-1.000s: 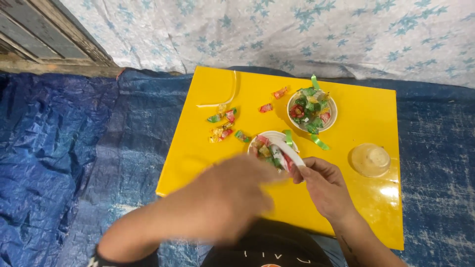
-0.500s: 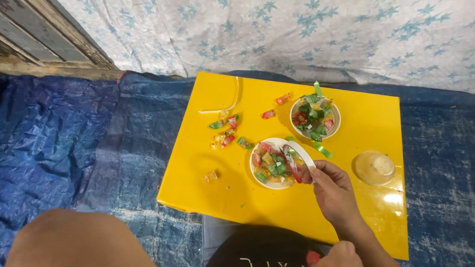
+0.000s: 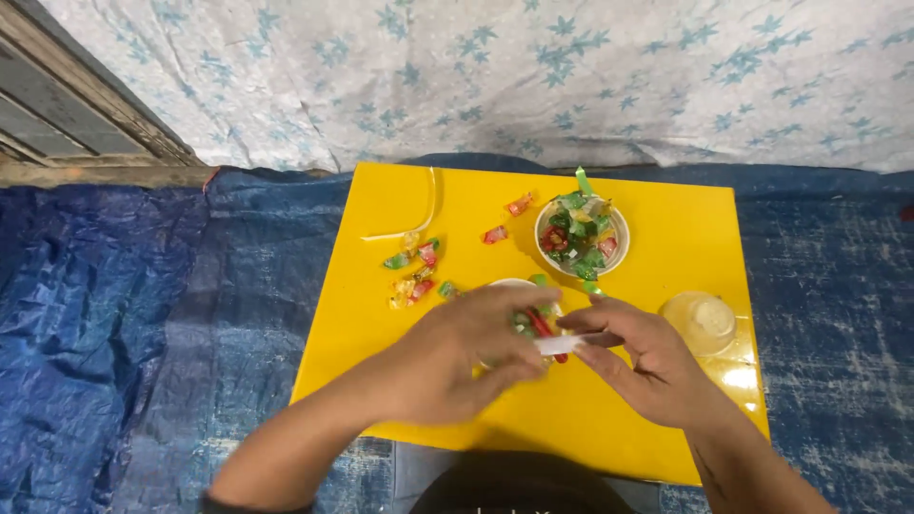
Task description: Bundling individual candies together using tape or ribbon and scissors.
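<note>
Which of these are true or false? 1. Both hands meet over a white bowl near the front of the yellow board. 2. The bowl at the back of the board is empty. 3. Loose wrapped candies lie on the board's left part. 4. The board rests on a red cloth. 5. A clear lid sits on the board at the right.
1. True: the left hand and right hand meet over the white bowl.
2. False: the back bowl holds green and red wrapped candies.
3. True: loose candies lie on the yellow board there.
4. False: it rests on a blue tarp.
5. True: the clear lid sits there.
</note>
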